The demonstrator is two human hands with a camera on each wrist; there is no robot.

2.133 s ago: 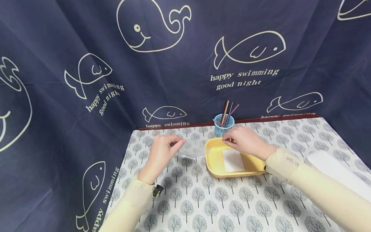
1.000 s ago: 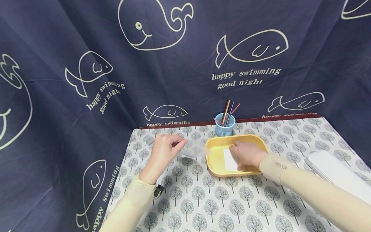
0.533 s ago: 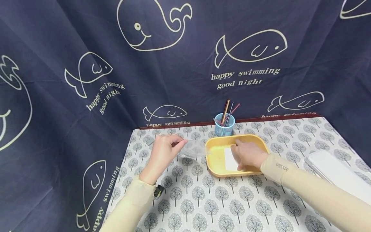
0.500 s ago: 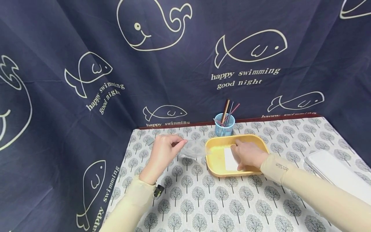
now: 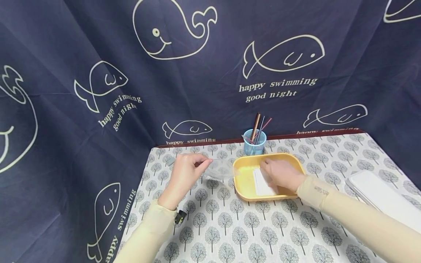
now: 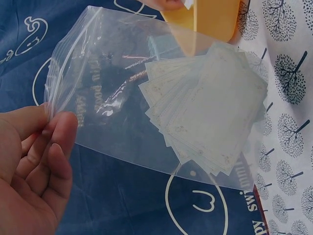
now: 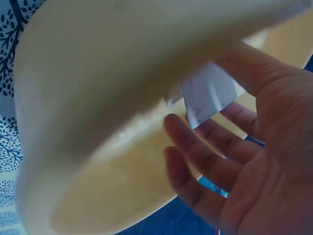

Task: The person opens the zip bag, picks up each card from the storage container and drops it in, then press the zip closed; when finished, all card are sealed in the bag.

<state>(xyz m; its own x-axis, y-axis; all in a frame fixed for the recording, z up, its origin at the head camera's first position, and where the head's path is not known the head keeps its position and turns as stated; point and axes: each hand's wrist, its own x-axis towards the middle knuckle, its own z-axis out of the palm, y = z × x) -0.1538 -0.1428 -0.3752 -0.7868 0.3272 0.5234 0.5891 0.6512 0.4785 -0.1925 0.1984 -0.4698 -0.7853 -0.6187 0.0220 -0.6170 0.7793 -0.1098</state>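
Note:
My left hand pinches the zip edge of a clear plastic zip bag. Inside it, a fanned bunch of pale cards with patterned corners shows in the left wrist view. My right hand is down in a yellow tray, over white cards that it partly covers. In the right wrist view a white card sits between the thumb and the fingers, while the other fingers stay spread. The hand hides how many cards it grips.
Behind the tray stands a blue cup holding several pencils. A white flat case lies at the right, below the right forearm's far side. A tree-print cloth covers the table, and a dark blue curtain hangs behind.
My right hand has gone from above the tray's back rim down to the white cards; in the last half second it has shifted slightly and the cards tilt. The left hand stays put with the bag.

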